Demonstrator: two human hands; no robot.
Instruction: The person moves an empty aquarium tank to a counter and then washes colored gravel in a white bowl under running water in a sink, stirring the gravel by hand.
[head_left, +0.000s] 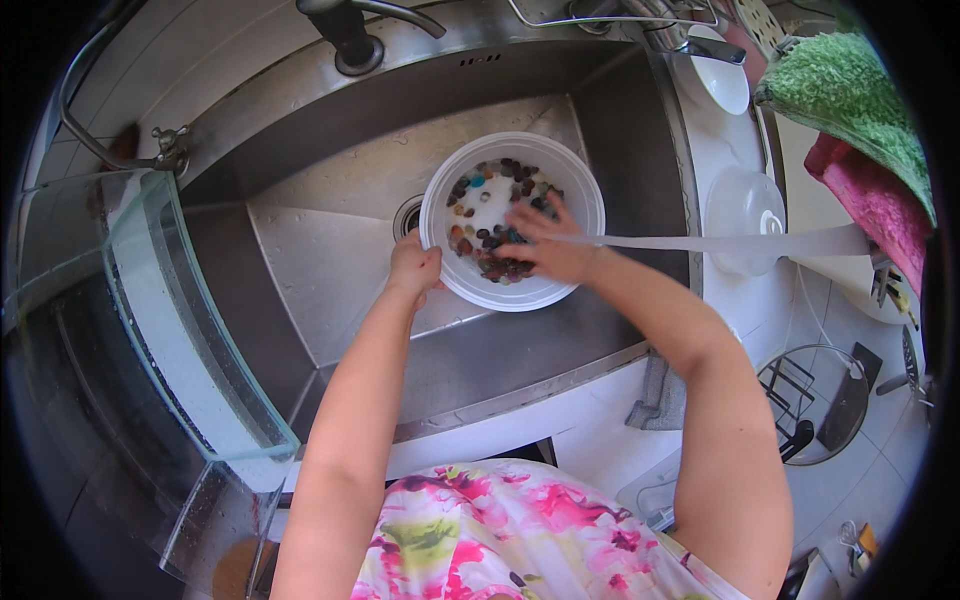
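A round white plastic tub (516, 302) sits in the stainless steel sink (330, 255), partly beside the drain. My left hand (417, 266) grips its rim at the left side, thumb showing outside the wall. Inside lie many small pebbles (489, 238), mostly dark, with some brown, orange and turquoise ones. With fingers spread, my right hand (551, 244) reaches into the tub over the pebbles, and its fingertips look blurred. A pale stream of what looks like water (697, 244) comes in from the right and meets the back of this hand.
A glass tank (180, 322) stands over the sink's left end. A dark soap dispenser (352, 45) and faucet handle (712, 49) line the back. To the right are a white bowl (716, 75), a translucent lid (742, 217), and green (847, 97) and pink cloths (862, 195).
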